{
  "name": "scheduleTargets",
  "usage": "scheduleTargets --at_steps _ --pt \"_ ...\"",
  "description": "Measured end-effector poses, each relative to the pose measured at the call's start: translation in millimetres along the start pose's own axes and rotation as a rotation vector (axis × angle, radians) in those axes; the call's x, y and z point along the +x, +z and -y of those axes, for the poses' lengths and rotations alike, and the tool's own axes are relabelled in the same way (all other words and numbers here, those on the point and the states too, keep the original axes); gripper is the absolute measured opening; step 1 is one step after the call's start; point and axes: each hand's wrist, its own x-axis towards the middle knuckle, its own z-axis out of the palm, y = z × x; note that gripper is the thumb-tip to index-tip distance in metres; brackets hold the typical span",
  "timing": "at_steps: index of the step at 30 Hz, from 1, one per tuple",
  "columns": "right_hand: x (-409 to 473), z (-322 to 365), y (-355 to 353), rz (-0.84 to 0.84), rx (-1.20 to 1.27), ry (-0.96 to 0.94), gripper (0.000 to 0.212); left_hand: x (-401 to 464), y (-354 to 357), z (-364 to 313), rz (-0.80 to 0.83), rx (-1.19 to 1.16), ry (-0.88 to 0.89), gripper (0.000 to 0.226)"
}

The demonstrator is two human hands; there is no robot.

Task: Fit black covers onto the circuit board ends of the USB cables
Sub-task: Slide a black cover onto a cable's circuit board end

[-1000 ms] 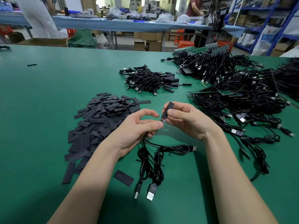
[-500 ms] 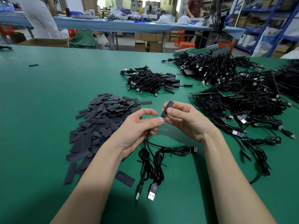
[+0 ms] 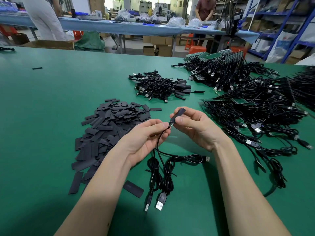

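The right hand pinches a black cover, its long axis in line with the cable end pinched by the left hand; the board seems mostly hidden inside.

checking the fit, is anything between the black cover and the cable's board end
Nothing visible. The right hand pinches the black cover, the left hand pinches the cable just below; the board end is mostly hidden.

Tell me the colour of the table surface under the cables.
Green: the table is covered in a plain dark green mat, clearest in the head view.
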Motion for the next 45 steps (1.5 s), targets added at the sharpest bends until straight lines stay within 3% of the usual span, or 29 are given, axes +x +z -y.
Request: scheduleTargets --at_steps 17,22,45 --pt "4 -7 8 -0.027 -0.027 0.023 0.018 0 -3 -4 -0.036 0.015 0.035 0.014" --pt "4 -9 8 -0.083 -0.002 -0.009 0.017 -1 -4 -6 -0.011 -0.043 -0.005 0.028" --pt "3 -7 12 -0.019 0.02 0.039 0.02 0 -3 0 -0.007 -0.137 -0.059 0.029"
